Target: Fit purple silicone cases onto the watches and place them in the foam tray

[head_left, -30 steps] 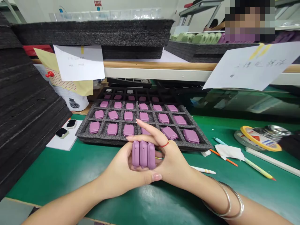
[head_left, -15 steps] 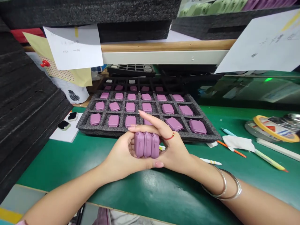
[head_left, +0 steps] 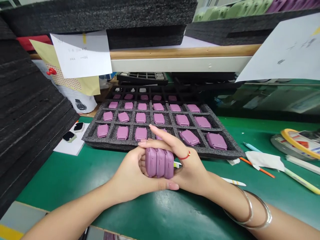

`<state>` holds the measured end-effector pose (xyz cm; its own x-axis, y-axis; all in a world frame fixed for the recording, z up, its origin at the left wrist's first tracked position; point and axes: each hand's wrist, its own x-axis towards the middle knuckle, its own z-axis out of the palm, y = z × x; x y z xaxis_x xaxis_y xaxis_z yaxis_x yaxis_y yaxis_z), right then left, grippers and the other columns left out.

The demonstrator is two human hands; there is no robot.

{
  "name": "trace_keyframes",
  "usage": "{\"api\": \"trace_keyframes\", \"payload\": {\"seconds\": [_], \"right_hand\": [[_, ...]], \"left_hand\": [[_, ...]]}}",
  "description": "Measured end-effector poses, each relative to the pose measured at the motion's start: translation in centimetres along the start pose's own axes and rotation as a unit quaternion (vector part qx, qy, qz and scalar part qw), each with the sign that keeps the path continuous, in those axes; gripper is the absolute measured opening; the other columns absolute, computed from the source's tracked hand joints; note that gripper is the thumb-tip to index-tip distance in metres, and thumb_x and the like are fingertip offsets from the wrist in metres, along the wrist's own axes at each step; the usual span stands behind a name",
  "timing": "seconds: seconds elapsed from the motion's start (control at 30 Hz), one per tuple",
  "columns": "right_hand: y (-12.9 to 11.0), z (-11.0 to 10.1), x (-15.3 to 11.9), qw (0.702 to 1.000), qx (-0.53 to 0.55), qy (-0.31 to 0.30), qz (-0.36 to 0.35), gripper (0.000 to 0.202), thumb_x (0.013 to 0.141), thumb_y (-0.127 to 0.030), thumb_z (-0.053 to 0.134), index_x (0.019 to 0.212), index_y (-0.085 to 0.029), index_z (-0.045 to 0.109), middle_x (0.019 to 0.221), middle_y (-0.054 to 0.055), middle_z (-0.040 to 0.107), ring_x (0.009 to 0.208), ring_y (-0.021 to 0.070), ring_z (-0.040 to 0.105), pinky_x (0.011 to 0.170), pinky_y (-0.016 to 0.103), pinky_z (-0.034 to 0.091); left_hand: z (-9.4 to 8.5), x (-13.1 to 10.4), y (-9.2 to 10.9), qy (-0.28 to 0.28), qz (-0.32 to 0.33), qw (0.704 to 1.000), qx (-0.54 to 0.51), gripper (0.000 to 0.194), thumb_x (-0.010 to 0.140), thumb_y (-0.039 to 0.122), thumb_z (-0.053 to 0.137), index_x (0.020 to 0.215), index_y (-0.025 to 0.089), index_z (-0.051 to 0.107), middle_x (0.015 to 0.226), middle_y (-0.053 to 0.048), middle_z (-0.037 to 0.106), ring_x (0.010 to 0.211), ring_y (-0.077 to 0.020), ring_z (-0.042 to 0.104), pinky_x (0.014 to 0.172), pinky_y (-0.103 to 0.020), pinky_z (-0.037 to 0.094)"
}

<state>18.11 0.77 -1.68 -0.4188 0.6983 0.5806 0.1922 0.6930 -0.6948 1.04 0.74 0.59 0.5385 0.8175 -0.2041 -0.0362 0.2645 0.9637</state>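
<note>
Three purple watch cases (head_left: 159, 163) stand side by side, pressed together between my two hands just above the green bench. My left hand (head_left: 133, 171) wraps round them from the left, its thumb along their lower edge. From the right, my right hand (head_left: 185, 160) closes over the same cases, one finger stretched forward and a red string ring on it. Behind the hands lies a black foam tray (head_left: 222, 154) whose compartments hold several more purple watch cases (head_left: 122, 132). My right fingers partly cover one case in the front row.
Two small watches (head_left: 69, 136) lie on a white pad at the left, beside stacked black foam (head_left: 30, 110). Brushes, an orange stick (head_left: 257, 167) and a tape roll (head_left: 300, 146) are at the right. A shelf edge (head_left: 175, 64) with hanging papers crosses above the tray.
Both hands keep the same hold on the three watch cases. The whole scene sits slightly lower in the view, with things at the right shifted outward.
</note>
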Motion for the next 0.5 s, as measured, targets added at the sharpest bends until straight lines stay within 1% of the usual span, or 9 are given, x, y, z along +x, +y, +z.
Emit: {"api": "trace_keyframes", "payload": {"seconds": [0.1, 0.17, 0.3, 0.37, 0.43, 0.5], "right_hand": [[0.1, -0.1, 0.0, 1.0, -0.007, -0.004, -0.002, 0.095, 0.083, -0.021, 0.08, 0.159, -0.032, 0.024, 0.136, 0.005, 0.067, 0.127, 0.0247, 0.063, 0.111, 0.04, 0.052], [0.1, -0.1, 0.0, 1.0, -0.009, -0.006, -0.002, 0.097, 0.083, -0.021, 0.08, 0.16, -0.032, 0.023, 0.136, 0.006, 0.067, 0.127, 0.0243, 0.064, 0.111, 0.039, 0.052], [0.3, -0.1, 0.0, 1.0, -0.008, -0.012, -0.009, 0.095, 0.086, -0.021, 0.077, 0.161, -0.031, 0.019, 0.135, 0.006, 0.068, 0.126, 0.0226, 0.064, 0.109, 0.038, 0.054], [0.3, -0.1, 0.0, 1.0, -0.01, -0.016, -0.021, 0.094, 0.087, -0.021, 0.075, 0.161, -0.03, 0.019, 0.135, 0.007, 0.068, 0.125, 0.0217, 0.065, 0.107, 0.037, 0.055], [0.3, -0.1, 0.0, 1.0, -0.014, -0.016, -0.022, 0.095, 0.086, -0.02, 0.076, 0.161, -0.031, 0.019, 0.135, 0.006, 0.068, 0.124, 0.0203, 0.065, 0.105, 0.034, 0.056], [0.2, -0.2, 0.0, 1.0, -0.015, -0.015, -0.005, 0.1, 0.083, -0.019, 0.079, 0.16, -0.032, 0.018, 0.133, 0.004, 0.069, 0.122, 0.0195, 0.067, 0.103, 0.032, 0.057]], "left_hand": [[0.0, 0.0, 0.0, -0.01, 0.008, 1.0, -0.018, 0.047, 0.055, 0.011, 0.093, 0.095, 0.018, 0.069, 0.082, 0.001, 0.072, 0.083, -0.0189, 0.07, 0.075, -0.029, 0.058], [-0.1, 0.0, -0.1, -0.021, 0.008, 0.999, -0.024, 0.048, 0.058, 0.012, 0.093, 0.099, 0.019, 0.068, 0.085, 0.0, 0.072, 0.084, -0.0191, 0.071, 0.078, -0.03, 0.058], [-0.2, 0.0, -0.5, -0.034, 0.003, 0.998, -0.044, 0.049, 0.068, 0.023, 0.089, 0.11, 0.018, 0.064, 0.093, -0.003, 0.071, 0.088, -0.02, 0.071, 0.085, -0.036, 0.057], [-0.4, 0.1, -0.7, -0.032, 0.012, 0.998, -0.053, 0.049, 0.07, 0.029, 0.088, 0.111, 0.017, 0.063, 0.095, -0.003, 0.07, 0.088, -0.0199, 0.07, 0.088, -0.038, 0.056], [-0.6, 0.2, -0.9, -0.031, 0.029, 0.997, -0.06, 0.044, 0.077, 0.037, 0.083, 0.11, 0.016, 0.063, 0.093, -0.004, 0.069, 0.089, -0.0205, 0.069, 0.09, -0.039, 0.056], [-1.0, 0.2, -1.1, -0.047, 0.04, 0.996, -0.071, 0.039, 0.085, 0.043, 0.074, 0.111, 0.016, 0.063, 0.096, -0.005, 0.07, 0.097, -0.0226, 0.068, 0.094, -0.04, 0.054]]}}
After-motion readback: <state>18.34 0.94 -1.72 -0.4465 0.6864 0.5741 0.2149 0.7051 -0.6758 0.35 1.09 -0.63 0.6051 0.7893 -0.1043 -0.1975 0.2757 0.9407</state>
